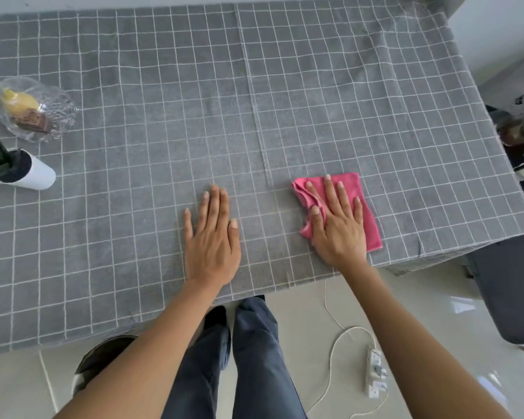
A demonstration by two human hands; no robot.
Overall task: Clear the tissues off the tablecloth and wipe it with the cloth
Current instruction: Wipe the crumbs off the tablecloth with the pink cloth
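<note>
Already the right hand [338,220] lies flat, fingers straight and spread, pressing the pink cloth [350,207] onto the grey checked tablecloth [164,86] near the front right corner of the counter. The cloth is a folded oblong, its long axis running away from the person and slightly to the left; its left edge is bunched up by the thumb. The left hand [212,234] rests open and flat on the bare tablecloth just left of it, holding nothing, probably keeping the fabric from sliding. No tissues show on the tablecloth, so the clearing looks done and the wiping is the step in hand. Most of the unwiped surface lies to the left of the cloth and beyond it, toward the glass bowl [32,108] and the white plant pot [34,173] at the left edge.
</note>
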